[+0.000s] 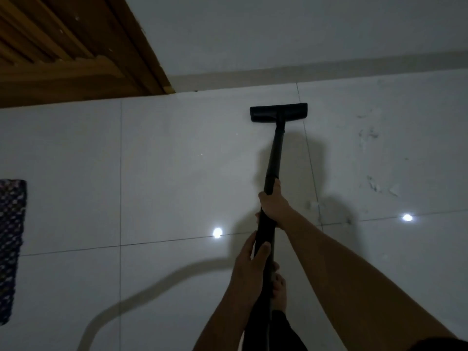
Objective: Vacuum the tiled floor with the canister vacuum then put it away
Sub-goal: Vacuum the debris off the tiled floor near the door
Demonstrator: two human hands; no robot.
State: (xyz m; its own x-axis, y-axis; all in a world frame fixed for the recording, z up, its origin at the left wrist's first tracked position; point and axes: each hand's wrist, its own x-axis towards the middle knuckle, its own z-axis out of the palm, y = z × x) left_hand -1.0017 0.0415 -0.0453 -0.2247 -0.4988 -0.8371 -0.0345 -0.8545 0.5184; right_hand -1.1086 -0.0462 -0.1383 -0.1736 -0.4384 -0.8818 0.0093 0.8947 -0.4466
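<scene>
The vacuum's black wand [274, 153] runs from my hands up to its flat black floor head [278, 112], which rests on the pale tiled floor [177, 173] close to the wall's skirting. My right hand [273, 203] grips the wand higher up. My left hand [249, 264] holds it lower down, thumb along the tube. The canister itself is out of view. A curved shadow of the hose [141, 297] lies on the tiles at lower left.
A brown wooden door [76, 46] stands at upper left. A dark patterned mat [11, 247] lies at the left edge. Dust and hair scraps [372, 183] are scattered on the tiles to the right. My bare foot [279, 292] is below the hands.
</scene>
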